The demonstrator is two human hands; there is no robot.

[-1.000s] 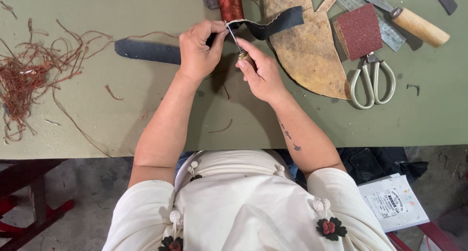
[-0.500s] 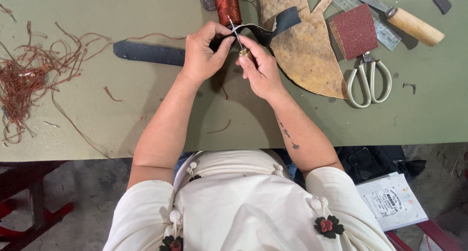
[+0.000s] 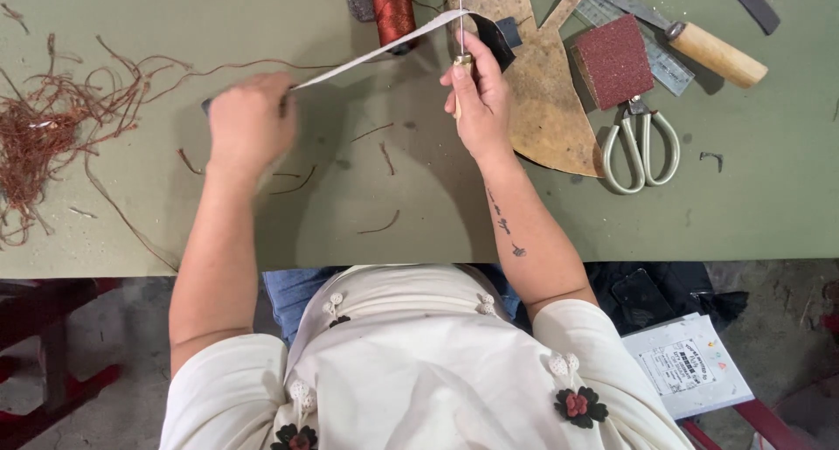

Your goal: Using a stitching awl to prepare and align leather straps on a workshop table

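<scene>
My left hand (image 3: 249,122) is closed on one end of a long leather strap (image 3: 376,52) and holds it out to the left, blurred with motion. The strap runs taut up to the right, pale side showing, and its dark end (image 3: 498,39) folds over by my right hand (image 3: 479,100). In that hand an awl (image 3: 461,63) with a wooden handle stands upright, its thin metal point at the strap. Both hands hover over the green table (image 3: 350,205).
A red thread spool (image 3: 391,9) lies at the back. A tan leather piece (image 3: 542,109), a red sanding block (image 3: 614,61), scissors (image 3: 642,140), a metal ruler (image 3: 612,13) and a wooden-handled knife (image 3: 712,52) sit right. Tangled reddish thread (image 3: 44,135) lies left.
My hands were together at the strap's dark end. The left hand has swept left, drawing the strap out taut, while the right hand has raised the awl upright.
</scene>
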